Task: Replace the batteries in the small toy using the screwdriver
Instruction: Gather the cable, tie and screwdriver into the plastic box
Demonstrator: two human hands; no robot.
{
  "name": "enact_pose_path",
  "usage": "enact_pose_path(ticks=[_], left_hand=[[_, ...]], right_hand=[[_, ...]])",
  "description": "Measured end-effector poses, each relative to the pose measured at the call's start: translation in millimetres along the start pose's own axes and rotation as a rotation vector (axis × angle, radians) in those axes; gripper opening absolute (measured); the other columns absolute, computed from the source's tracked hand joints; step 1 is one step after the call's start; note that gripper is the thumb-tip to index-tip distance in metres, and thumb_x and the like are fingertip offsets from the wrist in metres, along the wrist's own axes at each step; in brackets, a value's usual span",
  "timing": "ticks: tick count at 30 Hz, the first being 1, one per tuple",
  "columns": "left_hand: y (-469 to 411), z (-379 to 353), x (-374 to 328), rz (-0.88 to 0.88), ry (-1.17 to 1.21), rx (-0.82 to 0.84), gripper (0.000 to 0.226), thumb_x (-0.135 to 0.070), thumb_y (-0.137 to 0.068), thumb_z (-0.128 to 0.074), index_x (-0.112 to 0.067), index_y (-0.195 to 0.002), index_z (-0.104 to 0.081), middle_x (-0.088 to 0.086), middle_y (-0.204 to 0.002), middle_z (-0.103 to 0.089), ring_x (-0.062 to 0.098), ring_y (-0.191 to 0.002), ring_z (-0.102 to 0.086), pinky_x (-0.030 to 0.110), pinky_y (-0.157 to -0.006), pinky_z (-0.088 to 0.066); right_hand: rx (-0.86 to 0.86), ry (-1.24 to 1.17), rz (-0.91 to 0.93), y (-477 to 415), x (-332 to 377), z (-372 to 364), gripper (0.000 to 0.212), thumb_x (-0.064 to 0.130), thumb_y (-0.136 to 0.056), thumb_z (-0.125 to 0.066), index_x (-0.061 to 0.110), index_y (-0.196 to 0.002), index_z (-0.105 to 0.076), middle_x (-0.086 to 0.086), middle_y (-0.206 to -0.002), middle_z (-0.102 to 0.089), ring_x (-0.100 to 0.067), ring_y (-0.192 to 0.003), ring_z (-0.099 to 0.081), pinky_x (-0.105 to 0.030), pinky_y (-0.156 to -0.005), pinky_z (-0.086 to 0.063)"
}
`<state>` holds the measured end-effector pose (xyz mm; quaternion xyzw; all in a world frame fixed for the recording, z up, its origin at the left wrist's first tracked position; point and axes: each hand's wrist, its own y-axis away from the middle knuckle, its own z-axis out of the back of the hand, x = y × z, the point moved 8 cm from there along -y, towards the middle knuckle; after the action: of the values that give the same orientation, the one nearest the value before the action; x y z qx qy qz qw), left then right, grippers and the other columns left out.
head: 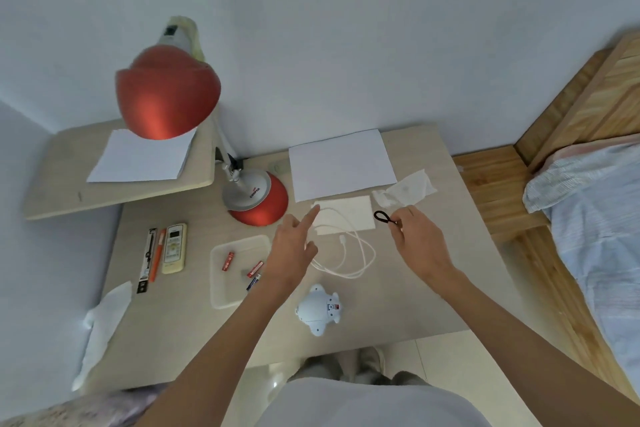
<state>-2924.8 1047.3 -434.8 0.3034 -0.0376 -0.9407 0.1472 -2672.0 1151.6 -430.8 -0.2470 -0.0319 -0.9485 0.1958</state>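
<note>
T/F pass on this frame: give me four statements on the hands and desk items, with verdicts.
1. The right hand pinches a small black loop. True.
2. The left hand holds the small white-and-blue plastic toy. False: the toy lies untouched on the beige desk; the left hand holds nothing, index finger extended.
3. Red cylindrical batteries lie in the clear plastic tray. True.
4. The red desk lamp stands right of the white sheet of paper. False: it stands left of the paper.

Head view — steeply down, over desk (433,291)
</note>
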Motion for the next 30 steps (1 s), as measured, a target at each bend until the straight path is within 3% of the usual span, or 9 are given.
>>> enact_pose_path(ticks=[5, 9, 12, 17, 23, 30], left_hand=[[25, 47, 48, 0.097, -0.002, -0.081, 0.081, -0.011, -0.098, -0.066, -0.039, -0.166, -0.034, -0.001, -0.109, -0.044, 0.014, -0.087, -0.050, 0.028, -0.083, -0.046], [47, 77, 93, 0.163, -0.012, -0.100, 0.079, -0.013, -0.100, -0.066, -0.040, -0.167, -0.033, 0.001, -0.112, -0.045, 0.021, -0.100, -0.053, 0.035, -0.096, -0.051], [63, 100, 130, 0.185, -0.016, -0.136, 0.073, -0.017, -0.101, -0.067, -0.041, -0.164, -0.037, -0.002, -0.109, -0.044, 0.020, -0.098, -0.053, 0.035, -0.095, -0.053], [76, 121, 184, 0.230, 0.008, -0.111, 0.076, -0.015, -0.102, -0.067, -0.043, -0.165, -0.034, 0.002, -0.114, -0.046, 0.016, -0.095, -0.054, 0.029, -0.093, -0.050], [65, 100, 223, 0.177, 0.031, 0.000, 0.082, -0.010, -0.100, -0.068, -0.043, -0.166, -0.034, -0.003, -0.111, -0.041, 0.006, -0.085, -0.050, 0.021, -0.091, -0.044], [40, 57, 237, 0.088, 0.045, 0.040, 0.070, -0.023, -0.102, -0.070, -0.042, -0.163, -0.041, -0.005, -0.109, -0.041, 0.016, -0.101, -0.052, 0.030, -0.102, -0.049]], right_hand=[[0.020, -0.018, 0.087, -8, 61, -18, 0.009, 0.021, -0.105, -0.059, 0.015, -0.099, -0.062, 0.002, -0.092, -0.059, -0.022, -0.074, -0.058, -0.040, -0.061, -0.051], [0.039, -0.020, 0.163, -14, 113, -40, 0.008, 0.018, -0.103, -0.061, 0.014, -0.096, -0.062, 0.001, -0.090, -0.059, -0.022, -0.072, -0.056, -0.040, -0.060, -0.050], [0.060, -0.045, 0.205, -16, 155, -64, 0.008, 0.020, -0.103, -0.061, 0.015, -0.097, -0.063, 0.003, -0.089, -0.058, -0.017, -0.070, -0.053, -0.034, -0.060, -0.043], [0.121, -0.067, 0.236, -9, 210, -112, 0.007, 0.021, -0.104, -0.060, 0.017, -0.099, -0.062, 0.003, -0.093, -0.059, -0.017, -0.073, -0.058, -0.039, -0.062, -0.054], [0.182, -0.028, 0.146, 5, 229, -167, 0.007, 0.022, -0.103, -0.060, 0.016, -0.101, -0.063, 0.002, -0.097, -0.061, -0.021, -0.080, -0.062, -0.041, -0.065, -0.055], [0.245, 0.044, -0.024, 14, 213, -211, 0.011, 0.024, -0.104, -0.056, 0.015, -0.103, -0.064, -0.001, -0.101, -0.063, -0.027, -0.088, -0.065, -0.040, -0.070, -0.053]])
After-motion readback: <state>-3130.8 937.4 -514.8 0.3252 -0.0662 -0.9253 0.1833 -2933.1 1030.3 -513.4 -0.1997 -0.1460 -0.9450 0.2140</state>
